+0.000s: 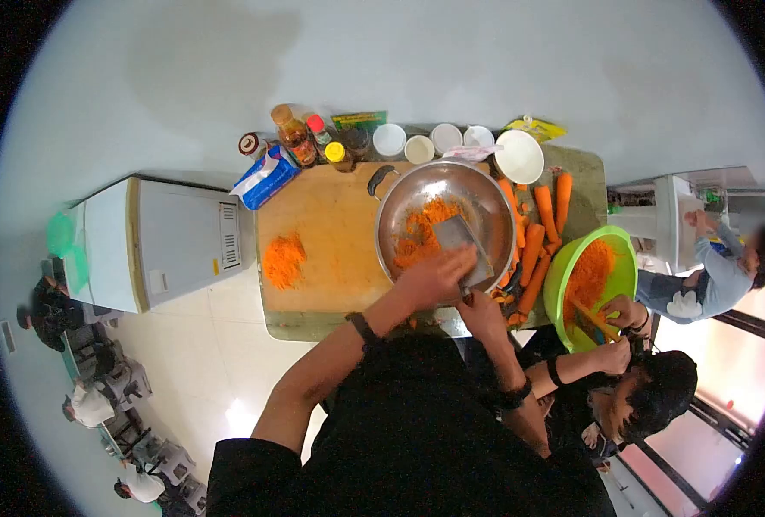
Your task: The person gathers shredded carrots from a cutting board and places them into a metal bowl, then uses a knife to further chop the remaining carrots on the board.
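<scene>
My right hand [484, 315] grips the handle of a cleaver [462, 241], whose wide grey blade lies over a metal wok [490, 202]. My left hand [438, 277] is laid against the blade, fingers stretched out along its lower part. Shredded carrot [431, 226] lies in the wok under and beside the blade. A wooden cutting board [330, 202] is under the wok's left side, with a small heap of shredded carrot [284, 260] at its left end. Right of the wok lie several whole and cut carrots [544, 213].
A co-worker's hands [619, 314] hold a tool in a green bowl [626, 246] of shredded carrot. Bottles [293, 133], white bowls [520, 157] and a blue tissue pack [266, 177] line the back edge. A white appliance [184, 228] stands left.
</scene>
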`<state>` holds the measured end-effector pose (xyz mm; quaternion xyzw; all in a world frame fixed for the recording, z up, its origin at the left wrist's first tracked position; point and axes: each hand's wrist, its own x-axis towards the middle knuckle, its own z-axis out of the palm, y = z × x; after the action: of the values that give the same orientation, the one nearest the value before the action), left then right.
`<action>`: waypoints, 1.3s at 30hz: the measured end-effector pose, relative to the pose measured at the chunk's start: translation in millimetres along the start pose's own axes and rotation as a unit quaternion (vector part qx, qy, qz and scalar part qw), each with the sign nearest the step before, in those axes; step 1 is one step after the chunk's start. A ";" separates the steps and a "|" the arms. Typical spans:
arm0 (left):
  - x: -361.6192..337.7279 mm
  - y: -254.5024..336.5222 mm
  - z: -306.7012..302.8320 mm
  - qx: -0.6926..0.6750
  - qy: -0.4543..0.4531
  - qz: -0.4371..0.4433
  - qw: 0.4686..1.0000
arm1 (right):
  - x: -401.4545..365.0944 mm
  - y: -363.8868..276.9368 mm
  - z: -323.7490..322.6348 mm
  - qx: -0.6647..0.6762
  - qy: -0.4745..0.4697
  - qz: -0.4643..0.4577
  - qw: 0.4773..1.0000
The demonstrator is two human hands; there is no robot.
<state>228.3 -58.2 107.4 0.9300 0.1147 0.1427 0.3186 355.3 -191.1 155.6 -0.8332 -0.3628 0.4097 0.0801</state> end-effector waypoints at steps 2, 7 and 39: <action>1.3 11.6 9.0 -0.021 -0.030 0.005 0.999 | 11.2 -2.4 3.0 -0.017 0.008 0.000 1.000; -6.1 -3.0 14.9 0.001 0.005 -0.059 0.998 | 10.6 -16.2 -1.4 -0.024 -0.038 0.007 0.999; -285.6 -131.4 -56.4 0.134 0.201 -0.506 0.828 | -25.9 -21.9 51.9 0.106 0.154 -0.150 0.971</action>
<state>-73.3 -12.3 13.0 0.7258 0.6490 0.1284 0.1886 294.6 -201.1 147.4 -0.8092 -0.4216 0.2954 0.2832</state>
